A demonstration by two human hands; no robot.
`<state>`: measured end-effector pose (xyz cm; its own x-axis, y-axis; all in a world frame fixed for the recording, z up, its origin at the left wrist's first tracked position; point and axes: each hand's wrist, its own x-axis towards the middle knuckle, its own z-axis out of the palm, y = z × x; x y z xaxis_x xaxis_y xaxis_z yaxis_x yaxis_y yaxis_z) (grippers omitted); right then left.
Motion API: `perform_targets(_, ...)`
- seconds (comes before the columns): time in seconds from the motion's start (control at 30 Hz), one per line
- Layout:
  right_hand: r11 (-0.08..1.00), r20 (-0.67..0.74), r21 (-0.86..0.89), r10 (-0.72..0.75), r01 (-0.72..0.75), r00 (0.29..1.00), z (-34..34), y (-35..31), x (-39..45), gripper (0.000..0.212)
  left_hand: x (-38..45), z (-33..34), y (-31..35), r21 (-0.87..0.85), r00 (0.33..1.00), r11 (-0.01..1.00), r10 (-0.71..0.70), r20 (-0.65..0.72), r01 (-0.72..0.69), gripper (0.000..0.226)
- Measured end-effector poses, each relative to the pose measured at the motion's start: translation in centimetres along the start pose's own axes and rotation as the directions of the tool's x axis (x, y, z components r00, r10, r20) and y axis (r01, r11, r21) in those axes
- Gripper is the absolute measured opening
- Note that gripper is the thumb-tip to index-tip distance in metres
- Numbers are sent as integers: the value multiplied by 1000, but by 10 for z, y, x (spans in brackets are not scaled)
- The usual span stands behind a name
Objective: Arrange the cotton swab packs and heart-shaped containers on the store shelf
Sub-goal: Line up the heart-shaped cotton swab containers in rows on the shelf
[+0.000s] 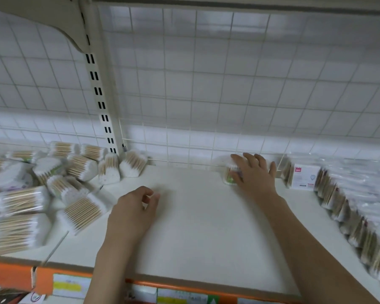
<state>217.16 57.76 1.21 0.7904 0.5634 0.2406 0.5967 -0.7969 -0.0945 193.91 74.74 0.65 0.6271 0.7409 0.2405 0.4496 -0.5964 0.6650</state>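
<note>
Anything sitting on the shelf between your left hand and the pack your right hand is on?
No. In the head view, only bare white shelf shows between the left hand and the pack under the right hand.
</note>
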Motion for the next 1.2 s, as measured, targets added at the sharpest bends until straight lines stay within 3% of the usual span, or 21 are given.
perform_targets(0.33, 1000, -3, -8, -8, 8, 1000, 1, 12, 6, 49, -17, 1, 8, 51, 999, 998, -36, -21, 37, 23)
perform_targets(0.57, 996, -91, 58, -56, 61, 994, -2, 6, 0, 55, -30, -1, 13, 85, 998, 994, -63, -31, 65, 24)
perform_targets(1.0, 894, -108, 158, -406, 419, 908, 3, -70, -24, 57, -43, -23, 3, 136, 988, 982, -119, -101, 132, 28)
perform_targets(1.2, 824, -56, 325, -473, 464, 879, 13, -137, -17, 68, -43, -47, -23, 171, 990, 979, -97, -103, 114, 35)
